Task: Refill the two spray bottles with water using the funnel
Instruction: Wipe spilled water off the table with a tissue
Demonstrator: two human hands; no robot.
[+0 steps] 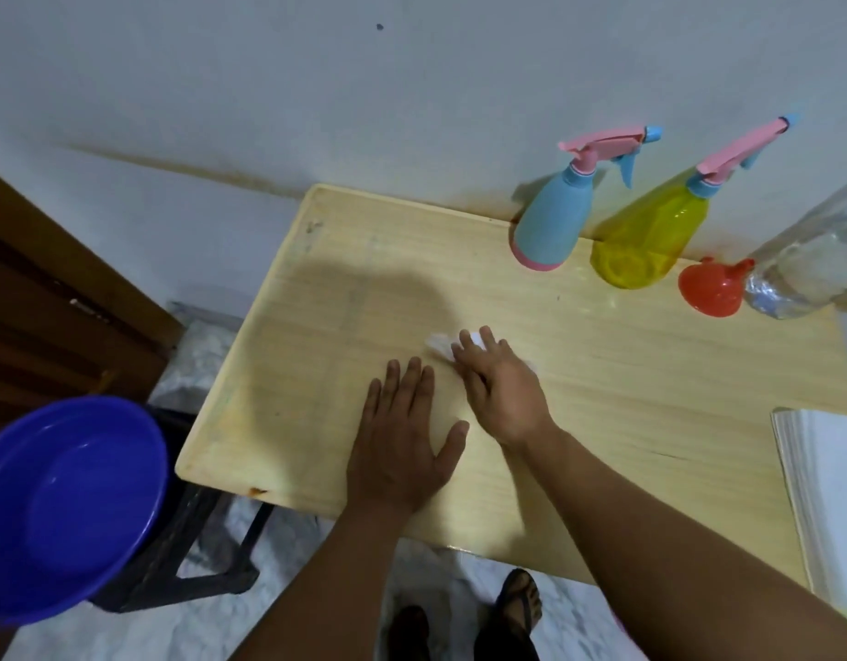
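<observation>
Left hand (402, 436) flat on counter (316, 288), fingers spread. Right hand (500, 386) presses white tissue (440, 343). Beyond fingers: blue bottle (552, 221), yellow bottle (650, 240), funnel (712, 288). Bottles likely light, smooth; grip waist.

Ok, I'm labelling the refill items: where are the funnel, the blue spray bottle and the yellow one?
funnel (710, 291): head view, on its red bowl.
blue spray bottle (552, 221): head view, mid-body.
yellow spray bottle (648, 240): head view, mid-body.
</observation>
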